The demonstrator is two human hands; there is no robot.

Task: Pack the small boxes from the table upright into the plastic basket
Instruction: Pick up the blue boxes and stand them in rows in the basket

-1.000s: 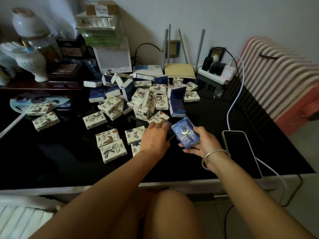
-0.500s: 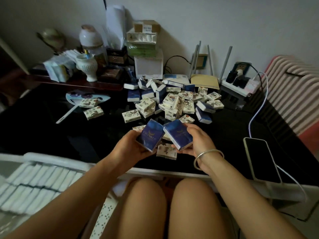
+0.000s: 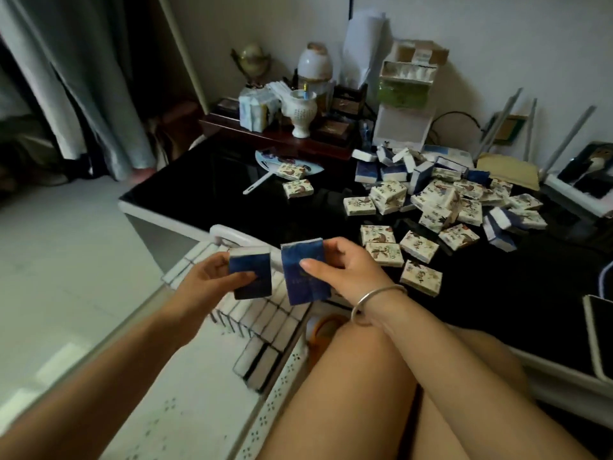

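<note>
Over the basket [image 3: 229,231] corner, left hand [image 3: 212,280] and right hand [image 3: 345,270] each pinch a likely light, crushable blue box [image 3: 303,277] by its faces

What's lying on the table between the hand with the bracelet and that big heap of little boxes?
In the head view, a few loose patterned boxes lie flat on the black table between the right hand and the heap.
</note>
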